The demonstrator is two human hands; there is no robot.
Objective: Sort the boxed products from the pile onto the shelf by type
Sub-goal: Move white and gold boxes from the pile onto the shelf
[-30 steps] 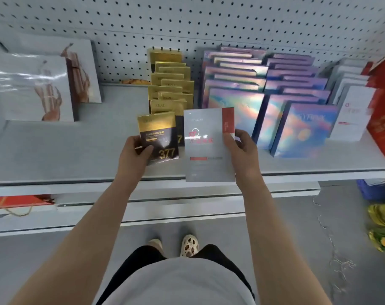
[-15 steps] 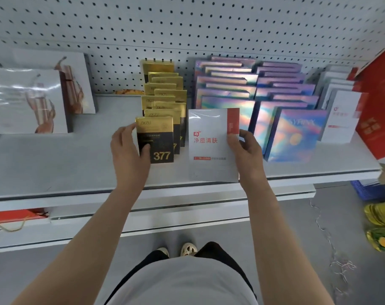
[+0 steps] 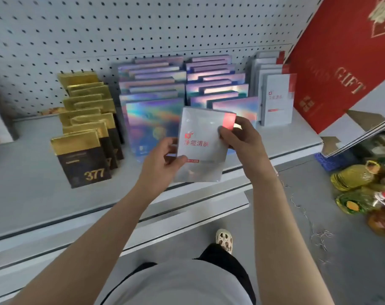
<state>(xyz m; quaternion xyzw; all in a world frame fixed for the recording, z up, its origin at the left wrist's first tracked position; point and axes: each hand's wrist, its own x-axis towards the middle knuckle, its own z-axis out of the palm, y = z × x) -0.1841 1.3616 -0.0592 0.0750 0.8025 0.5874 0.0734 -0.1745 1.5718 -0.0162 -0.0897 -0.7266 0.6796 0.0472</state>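
Pegboard [image 3: 143,29] backs the grey shelf [image 3: 33,194], with a big red gift box [image 3: 332,69] leaning at its right end. Two rows of holographic boxes [image 3: 152,119] stand mid-shelf, a row of gold-and-black boxes [image 3: 86,137] to their left, a row of white boxes [image 3: 275,97] to their right. Both hands hold one white box with red print [image 3: 203,148] over the shelf's front edge, before the holographic rows: left hand [image 3: 163,164] closed on its lower left corner, right hand [image 3: 240,137] gripping its right edge.
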